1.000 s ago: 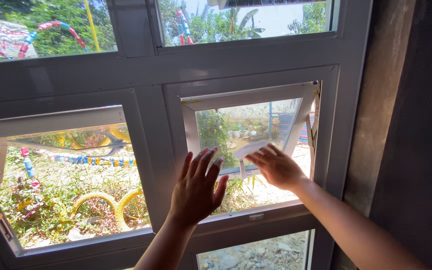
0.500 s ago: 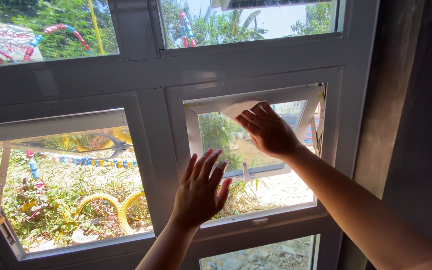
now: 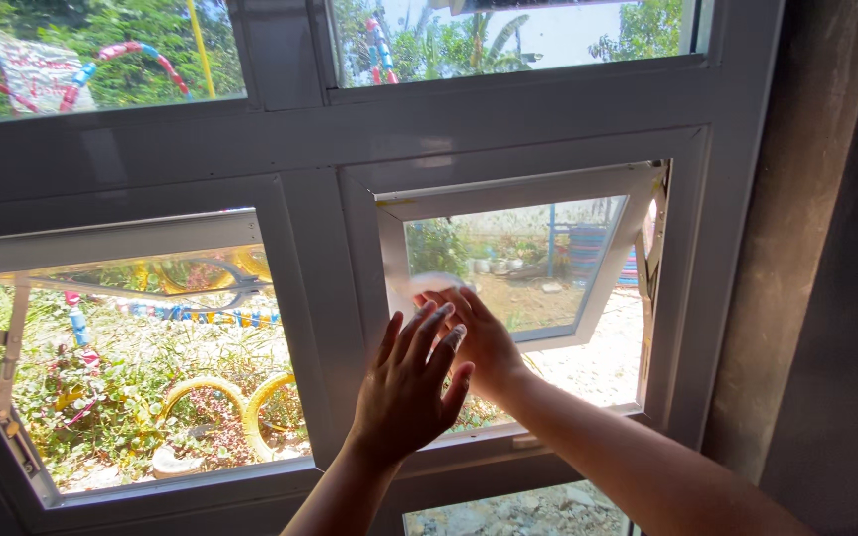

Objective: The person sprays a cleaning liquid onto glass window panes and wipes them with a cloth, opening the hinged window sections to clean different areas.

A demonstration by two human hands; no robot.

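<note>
Sunlit garden outside, white-framed window sash (image 3: 588, 194) tilted open, right hand (image 3: 477, 333) on glass

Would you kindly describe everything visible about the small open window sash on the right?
The window sash has a white frame, likely metal or plastic, around one clear pane. Hinged at the top, it tilts outward, propped open. The right hand presses a pale cloth on its lower left glass; the left hand hovers in front, fingers spread.
</note>
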